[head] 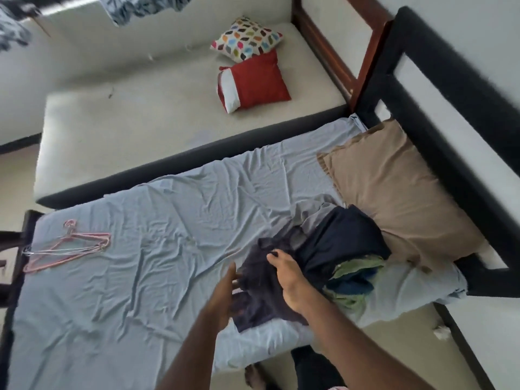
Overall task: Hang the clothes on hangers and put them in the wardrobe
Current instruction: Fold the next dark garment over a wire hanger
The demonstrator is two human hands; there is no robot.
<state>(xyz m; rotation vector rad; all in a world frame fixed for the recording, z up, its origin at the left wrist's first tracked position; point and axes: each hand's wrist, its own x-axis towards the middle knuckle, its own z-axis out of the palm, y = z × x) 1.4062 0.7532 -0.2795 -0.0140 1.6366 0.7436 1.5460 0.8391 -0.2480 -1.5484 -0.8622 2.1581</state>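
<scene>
A dark navy garment [261,280] lies on the blue-grey bed sheet [157,215] near the bed's front edge. My right hand [292,280] rests on top of it with fingers curled into the cloth. My left hand [225,291] is at the garment's left edge, fingers straight and blurred. Beside them sits a pile of clothes [346,257]: a dark navy piece on top, green and blue ones beneath. Several pink and white wire hangers [67,249] lie at the sheet's far left. No wardrobe shows.
A tan pillow [394,198] lies against the black bed frame [439,130] on the right. A second bare mattress [168,108] behind holds a red cushion [253,80] and a multicoloured cushion [247,38]. Patterned cloth [135,7] hangs at the top.
</scene>
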